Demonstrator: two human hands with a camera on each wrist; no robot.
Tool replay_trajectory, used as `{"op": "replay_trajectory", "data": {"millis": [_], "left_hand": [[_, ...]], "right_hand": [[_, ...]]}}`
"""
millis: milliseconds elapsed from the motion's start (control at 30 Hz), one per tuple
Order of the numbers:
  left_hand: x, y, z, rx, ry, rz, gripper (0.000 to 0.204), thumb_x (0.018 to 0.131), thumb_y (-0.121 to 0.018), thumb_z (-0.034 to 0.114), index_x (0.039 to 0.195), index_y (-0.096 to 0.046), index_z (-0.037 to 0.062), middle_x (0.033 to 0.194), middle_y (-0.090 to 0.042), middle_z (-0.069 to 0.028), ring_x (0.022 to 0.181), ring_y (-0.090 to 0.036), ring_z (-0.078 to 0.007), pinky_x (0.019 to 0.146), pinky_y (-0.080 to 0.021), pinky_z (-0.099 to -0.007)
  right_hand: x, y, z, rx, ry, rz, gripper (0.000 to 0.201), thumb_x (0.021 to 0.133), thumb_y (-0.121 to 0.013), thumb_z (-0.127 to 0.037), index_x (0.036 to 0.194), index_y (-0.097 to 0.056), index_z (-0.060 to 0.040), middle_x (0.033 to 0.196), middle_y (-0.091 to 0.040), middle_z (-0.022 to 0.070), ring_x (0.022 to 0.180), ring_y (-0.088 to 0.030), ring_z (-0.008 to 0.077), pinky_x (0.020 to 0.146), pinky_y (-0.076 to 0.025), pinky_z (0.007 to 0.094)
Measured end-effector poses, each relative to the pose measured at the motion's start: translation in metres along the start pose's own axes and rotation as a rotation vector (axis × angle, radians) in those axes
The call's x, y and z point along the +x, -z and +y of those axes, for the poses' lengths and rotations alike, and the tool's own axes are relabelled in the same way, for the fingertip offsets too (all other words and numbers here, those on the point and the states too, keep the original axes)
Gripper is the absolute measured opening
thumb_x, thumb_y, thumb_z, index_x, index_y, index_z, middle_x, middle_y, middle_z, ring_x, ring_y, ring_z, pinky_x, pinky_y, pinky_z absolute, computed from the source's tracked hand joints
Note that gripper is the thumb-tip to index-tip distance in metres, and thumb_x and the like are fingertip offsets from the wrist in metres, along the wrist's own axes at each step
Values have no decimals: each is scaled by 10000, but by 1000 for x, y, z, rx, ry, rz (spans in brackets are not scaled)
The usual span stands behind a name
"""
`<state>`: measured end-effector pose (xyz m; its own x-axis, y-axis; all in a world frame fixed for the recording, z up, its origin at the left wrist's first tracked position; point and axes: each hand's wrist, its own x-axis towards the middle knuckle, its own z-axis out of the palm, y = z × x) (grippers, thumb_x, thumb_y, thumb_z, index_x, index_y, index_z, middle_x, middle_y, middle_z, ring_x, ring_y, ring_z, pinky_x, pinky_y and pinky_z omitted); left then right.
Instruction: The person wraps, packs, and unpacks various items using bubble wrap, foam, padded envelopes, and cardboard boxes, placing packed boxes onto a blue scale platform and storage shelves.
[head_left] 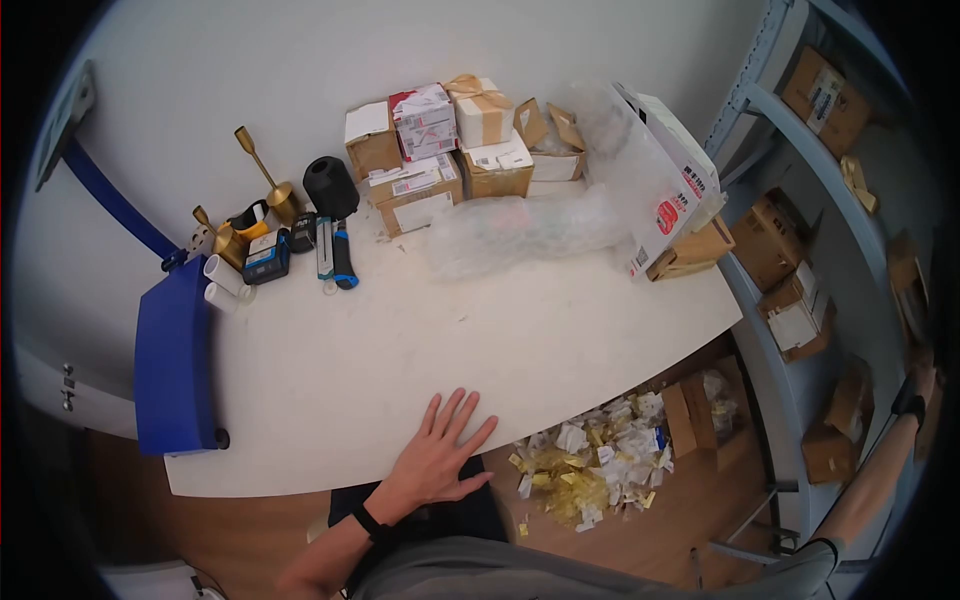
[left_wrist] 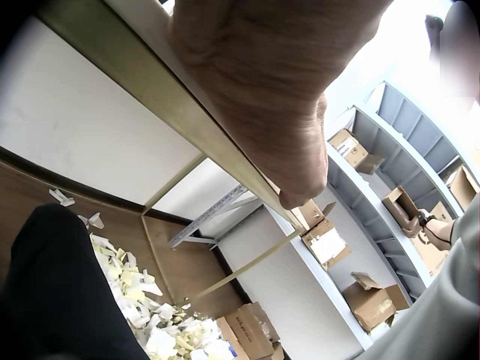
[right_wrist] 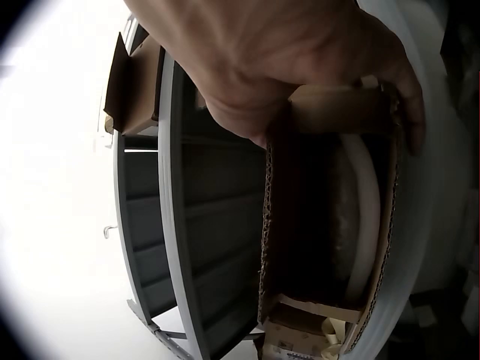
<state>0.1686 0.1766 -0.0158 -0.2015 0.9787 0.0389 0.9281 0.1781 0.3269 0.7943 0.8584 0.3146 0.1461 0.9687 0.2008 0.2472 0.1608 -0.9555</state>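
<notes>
My left hand (head_left: 437,458) rests on the near edge of the white table (head_left: 330,400), fingers spread and nearly straight. From below, the left wrist view shows the hand (left_wrist: 262,97) over the table's edge. At the far right of the head view, my right arm reaches to the shelf rack, with the right hand (head_left: 922,372) partly dark at the frame's edge. In the right wrist view this hand (right_wrist: 292,52) grips an open cardboard box (right_wrist: 337,109) across its top end, thumb on one side and fingers on the other. A pale curved piece (right_wrist: 365,217) lies inside the dark box.
Several small boxes (head_left: 415,190), bubble wrap (head_left: 520,232) and a utility knife (head_left: 343,255) are on the table. A blue stand (head_left: 172,360) is at its left. More cardboard boxes (head_left: 768,240) fill the rack. Paper scraps (head_left: 590,465) cover the floor.
</notes>
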Motion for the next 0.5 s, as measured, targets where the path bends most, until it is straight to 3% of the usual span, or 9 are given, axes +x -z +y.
{"op": "replay_trajectory", "data": {"millis": [167, 200, 267, 333, 367, 400, 433, 467, 500], "left_hand": [[-2, -4, -3, 4, -26, 62, 832, 930, -664, 568, 1585, -428, 113, 1660, -293, -282, 1556, -238, -471, 1265, -181, -622], [-4, -7, -4, 2, 0, 72, 832, 930, -664, 568, 1585, -428, 113, 1660, -293, -282, 1556, -238, -471, 1265, -181, -622], [-5, -11, -7, 37, -49, 105, 843, 934, -645, 588, 1589, -419, 108, 1658, -299, -279, 1554, -247, -463, 1269, -180, -613], [-6, -11, -8, 59, -37, 105, 840, 940, -633, 594, 1589, -418, 105, 1658, -300, -279, 1554, -248, -460, 1272, -180, -608], [-6, -11, -8, 75, -49, 101, 837, 947, -621, 601, 1588, -418, 102, 1658, -301, -278, 1553, -249, -457, 1274, -179, -604], [-7, -11, -8, 74, -33, 104, 837, 947, -621, 601, 1588, -418, 102, 1658, -301, -278, 1553, -249, -457, 1274, -179, -604], [-8, -13, -8, 52, -40, 129, 836, 950, -620, 596, 1588, -416, 96, 1660, -298, -278, 1555, -247, -454, 1275, -179, -603], [-9, -15, -8, 27, -51, 155, 834, 953, -618, 591, 1587, -415, 89, 1661, -296, -277, 1556, -246, -451, 1276, -179, -602], [-9, -19, -9, 19, -43, 156, 834, 953, -618, 591, 1587, -415, 89, 1661, -296, -277, 1556, -246, -451, 1276, -179, -602]], "right_hand": [[-31, -30, -1, 237, 63, 178, 649, 946, -639, -569, 1322, -663, -40, 1234, -674, 174, 1111, -621, 325, 1011, -491, 474], [-37, -37, -10, 249, -19, 142, 695, 955, -624, -561, 1401, -609, -29, 1326, -651, 193, 1179, -617, 361, 1032, -485, 475], [-105, -73, -37, 281, 128, -132, 771, 949, -613, -584, 1509, -519, -63, 1475, -567, 198, 1321, -552, 402, 1116, -424, 514], [-170, -93, -61, 275, 195, -123, 828, 929, -617, -613, 1592, -433, -154, 1615, -438, 165, 1477, -401, 407, 1191, -319, 579], [-205, -81, -106, 784, -262, -190, 827, 905, -637, -626, 1600, -427, -232, 1671, -357, 124, 1535, -296, 391, 1208, -242, 641], [-205, -83, -59, 334, 298, -50, 851, 880, -655, -639, 1603, -423, -253, 1689, -326, 98, 1542, -274, 393, 1207, -216, 664], [-262, -99, -74, 336, 379, -101, 778, 919, -693, -529, 1595, -427, -252, 1685, -306, 106, 1533, -273, 392, 1158, -321, 661], [-222, -57, -32, 166, 632, 116, 516, 984, -680, -329, 1473, -586, -195, 1482, -578, 161, 1335, -565, 353, 953, -552, 515], [-305, -97, -69, 486, 278, 84, 748, 938, -694, -587, 1522, -525, -152, 1582, -473, 207, 1550, -321, 404, 1179, -372, 670]]}}
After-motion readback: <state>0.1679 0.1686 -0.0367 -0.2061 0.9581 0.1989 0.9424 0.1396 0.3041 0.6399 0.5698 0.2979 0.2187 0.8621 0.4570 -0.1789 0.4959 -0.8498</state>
